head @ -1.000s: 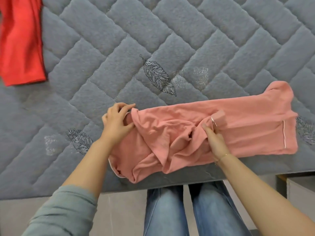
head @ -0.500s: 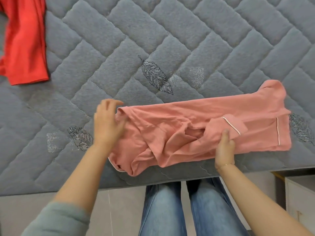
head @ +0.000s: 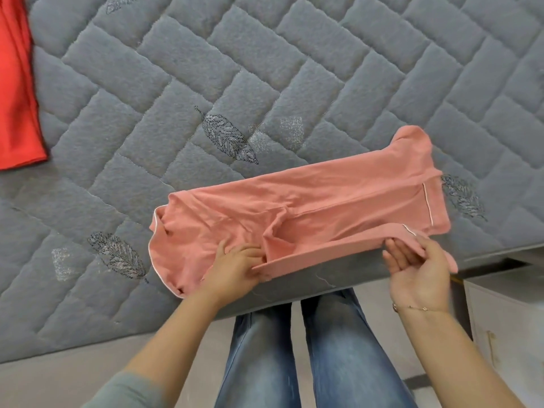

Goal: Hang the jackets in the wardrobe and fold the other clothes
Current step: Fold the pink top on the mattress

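Both hands hold the pink garment (head: 309,213) at the near edge of the bed (head: 265,69). The left hand (head: 235,267) has its fingers curled into the cloth near the middle of the near side, its grip closed on a fold. The right hand (head: 418,266), palm up, pinches a long pink strip of the same garment between thumb and fingers, and that strip runs taut from one hand to the other just above the mattress edge.

The bed fills most of the view, covered in a grey quilted fabric stitched in a herringbone pattern with darker embroidered leaves. Below its edge lies a pale floor (head: 59,378), with the person's blue jeans (head: 309,363) in front. A white cabinet (head: 506,319) stands at the lower right.

The pink garment lies folded into a long band across the bed, slanting up to the right, rumpled at its left end, with thin white piping on its edges. A red garment (head: 16,92) lies flat at the far left, well apart. A thin bracelet (head: 421,309) circles the right wrist.
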